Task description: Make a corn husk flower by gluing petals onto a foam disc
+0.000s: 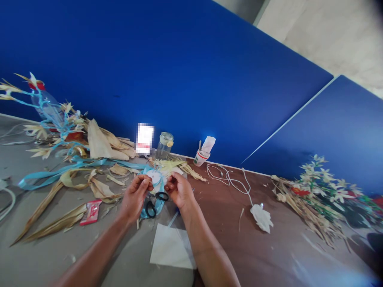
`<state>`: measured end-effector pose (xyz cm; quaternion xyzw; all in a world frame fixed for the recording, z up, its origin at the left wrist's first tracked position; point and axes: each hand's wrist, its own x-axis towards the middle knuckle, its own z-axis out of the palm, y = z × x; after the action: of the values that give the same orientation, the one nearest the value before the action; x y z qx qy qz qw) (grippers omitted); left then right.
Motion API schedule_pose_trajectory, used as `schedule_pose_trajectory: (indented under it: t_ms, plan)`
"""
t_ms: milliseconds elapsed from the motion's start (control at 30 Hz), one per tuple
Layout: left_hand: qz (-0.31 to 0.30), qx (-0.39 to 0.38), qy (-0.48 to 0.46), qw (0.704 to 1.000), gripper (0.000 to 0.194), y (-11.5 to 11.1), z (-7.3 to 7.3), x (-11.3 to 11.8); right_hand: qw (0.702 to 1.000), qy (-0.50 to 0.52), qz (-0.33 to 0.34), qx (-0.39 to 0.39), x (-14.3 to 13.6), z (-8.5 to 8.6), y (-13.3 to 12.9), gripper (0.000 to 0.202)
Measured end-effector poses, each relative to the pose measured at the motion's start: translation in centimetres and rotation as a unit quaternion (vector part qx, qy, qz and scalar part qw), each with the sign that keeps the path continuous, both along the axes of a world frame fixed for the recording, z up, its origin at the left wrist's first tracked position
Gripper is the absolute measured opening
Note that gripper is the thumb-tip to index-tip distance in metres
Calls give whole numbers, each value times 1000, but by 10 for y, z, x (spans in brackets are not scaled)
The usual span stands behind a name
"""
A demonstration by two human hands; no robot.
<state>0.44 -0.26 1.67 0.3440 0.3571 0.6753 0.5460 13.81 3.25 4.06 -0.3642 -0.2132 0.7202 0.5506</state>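
Observation:
My left hand (pixel 136 196) is raised over the table with thumb and forefinger pinched together; whatever is between them is too small to make out. Facing it, my right hand (pixel 181 190) has its fingers curled towards the thumb, and I cannot make out what they hold. Between and beyond the hands lies a white spool (pixel 154 177) with light blue ribbon around it. Black-handled scissors (pixel 151 209) rest below the gap between my hands, their blades mostly hidden. Dried corn husks (pixel 101 187) and a blue ribbon (pixel 42 178) spread to the left.
A glass jar (pixel 164 145) and a paper cup (pixel 201 157) stand by the blue partition (pixel 179 71). White paper (pixel 170 247) lies in front. A red packet (pixel 91 212) is left, a white cable (pixel 230 179) right. Husk-flower bunches (pixel 323 179) sit at both sides.

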Motion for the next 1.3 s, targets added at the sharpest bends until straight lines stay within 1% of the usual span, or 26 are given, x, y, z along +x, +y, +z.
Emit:
schedule_pose_trajectory:
  t_ms: [67,133,167,200,267,300,333,367,400,433,500,533,567,600,633,700,767,833,967,1000,1067,1100,1133,1200,1300]
  plan:
    - [-30,-18,-59,998,21,1,1,-1,999,-46,0,20,2,-3,1,17]
    - [-58,-28,-99,993,19,1,4,-2,985,-157,-21,64,6,-5,3,20]
    - [-70,-30,-112,991,18,1,5,-2,966,-235,-40,95,8,-5,4,22]
    - [-81,-33,-123,989,17,1,6,-3,937,-318,-68,130,12,-5,5,23]
    - [-94,-37,-137,985,16,1,7,-3,861,-452,-137,190,18,-1,4,14]
    - [-96,-40,-143,984,15,1,7,-3,828,-491,-167,212,21,2,3,8]
    - [-95,-42,-147,984,15,2,7,-3,808,-510,-185,230,23,5,1,7]
    - [-93,-44,-150,983,15,2,6,-3,799,-518,-181,246,23,9,-2,8]
    - [-91,-45,-151,983,15,2,6,-3,801,-518,-148,262,23,13,-5,6]
    - [-89,-45,-149,984,16,3,6,-3,808,-513,-89,276,22,16,-9,4]
    - [-86,-45,-136,986,16,3,5,-4,816,-498,62,289,16,20,-16,8]
    - [-85,-46,-126,987,16,3,5,-4,813,-490,122,288,12,20,-19,7]
    - [-84,-45,-116,989,17,2,6,-4,811,-485,160,287,7,19,-22,6]
    - [-81,-43,-105,990,17,2,6,-5,812,-479,173,287,3,17,-23,6]
    - [-78,-39,-91,992,19,2,5,-5,818,-469,169,286,-1,15,-25,7]
    - [-67,-25,-47,996,21,3,4,-5,848,-434,145,267,-7,10,-25,12]
    - [-55,-12,13,998,23,2,1,-4,885,-389,123,224,-10,6,-24,14]
    - [-55,-8,66,996,23,1,-2,-1,910,-357,106,185,-10,4,-22,17]
    - [-81,-16,97,992,21,-1,-7,6,920,-337,84,181,-5,11,-20,19]
    - [-62,-18,103,993,20,0,-7,6,924,-327,87,178,-3,13,-20,19]
    - [12,-22,120,992,16,1,-5,4,934,-298,106,165,0,19,-21,19]
    - [70,-23,118,990,20,2,-3,2,938,-285,122,157,1,21,-22,19]
    - [82,-24,117,990,25,3,-1,-1,939,-276,139,150,2,22,-23,20]
    - [42,-31,85,995,24,4,4,-4,940,-265,166,139,1,21,-24,21]
    - [-56,-32,-1,998,25,1,9,-5,941,-260,183,118,-2,16,-26,23]
